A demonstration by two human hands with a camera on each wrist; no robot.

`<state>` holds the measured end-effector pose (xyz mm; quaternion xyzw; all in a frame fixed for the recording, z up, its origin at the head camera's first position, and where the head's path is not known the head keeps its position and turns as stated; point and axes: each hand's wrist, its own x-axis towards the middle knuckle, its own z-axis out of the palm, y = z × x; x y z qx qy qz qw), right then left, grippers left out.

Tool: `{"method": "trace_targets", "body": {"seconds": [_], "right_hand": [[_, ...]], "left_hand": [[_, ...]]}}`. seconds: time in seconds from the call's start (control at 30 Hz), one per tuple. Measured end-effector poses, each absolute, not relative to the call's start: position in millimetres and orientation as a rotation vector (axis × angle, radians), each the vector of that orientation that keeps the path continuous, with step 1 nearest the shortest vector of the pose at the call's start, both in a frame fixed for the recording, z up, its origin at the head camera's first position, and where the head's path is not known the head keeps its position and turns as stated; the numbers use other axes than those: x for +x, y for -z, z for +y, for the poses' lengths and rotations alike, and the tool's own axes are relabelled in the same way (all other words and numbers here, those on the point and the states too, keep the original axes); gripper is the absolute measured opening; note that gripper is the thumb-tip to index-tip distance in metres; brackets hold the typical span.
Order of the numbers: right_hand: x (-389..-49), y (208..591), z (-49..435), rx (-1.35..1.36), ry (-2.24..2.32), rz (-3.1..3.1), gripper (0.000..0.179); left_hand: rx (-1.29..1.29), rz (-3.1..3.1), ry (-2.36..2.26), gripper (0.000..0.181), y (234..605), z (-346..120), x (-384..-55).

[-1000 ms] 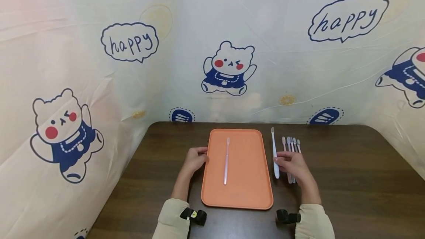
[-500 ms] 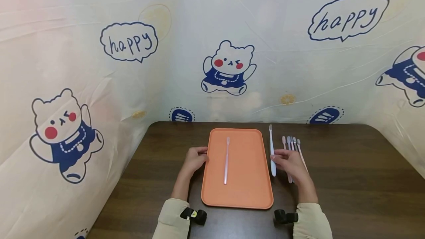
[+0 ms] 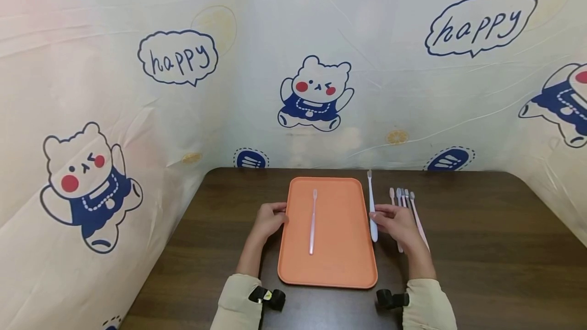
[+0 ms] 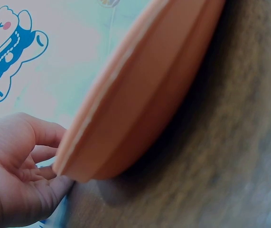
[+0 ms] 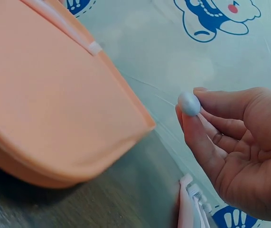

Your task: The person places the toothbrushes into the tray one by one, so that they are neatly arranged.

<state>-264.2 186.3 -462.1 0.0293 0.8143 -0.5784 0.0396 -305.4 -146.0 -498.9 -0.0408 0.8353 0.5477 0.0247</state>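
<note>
My right hand [image 3: 398,225] pinches a pale blue toothbrush [image 3: 372,213] between thumb and fingers, beside the right rim of an orange tray [image 3: 341,218]. In the right wrist view, only the rounded handle end of this toothbrush [image 5: 189,104] shows, pointing at the camera. My left hand [image 3: 269,220] grips the tray's left rim; in the left wrist view, the thumb lies below and the fingers above the tray edge [image 4: 121,95]. A pinkish-white toothbrush [image 3: 313,225] lies lengthwise on the tray, left of its middle.
Several more toothbrushes [image 3: 400,197] lie side by side on the dark wooden table [image 3: 486,238], partly hidden by my right hand. A printed curtain [image 3: 247,90] hangs behind the table's back edge and along its sides.
My right hand has carried the blue toothbrush leftward and slightly away from me, up to the tray's right rim. More of the rightmost toothbrush shows. The left hand and tray have stayed put.
</note>
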Motion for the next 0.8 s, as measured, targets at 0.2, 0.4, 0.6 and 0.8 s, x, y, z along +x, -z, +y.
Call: {"method": "trace_targets", "body": {"seconds": [0.2,0.4,0.6,0.8], "right_hand": [[-263,460,180,0.1,1.759,2.475,0.042],[-265,461,176,0.09,1.759,2.472,0.041],[-267,460,175,0.079,1.746,2.473,0.042],[-266,460,170,0.077,1.737,2.476,0.042]], "left_hand": [[-0.129,2.581,-1.688,0.045,498,-147,-304],[-0.117,2.577,-1.692,0.044,499,-147,-305],[-0.096,2.577,-1.694,0.045,497,-146,-306],[-0.046,2.595,-1.709,0.046,494,-147,-302]]}}
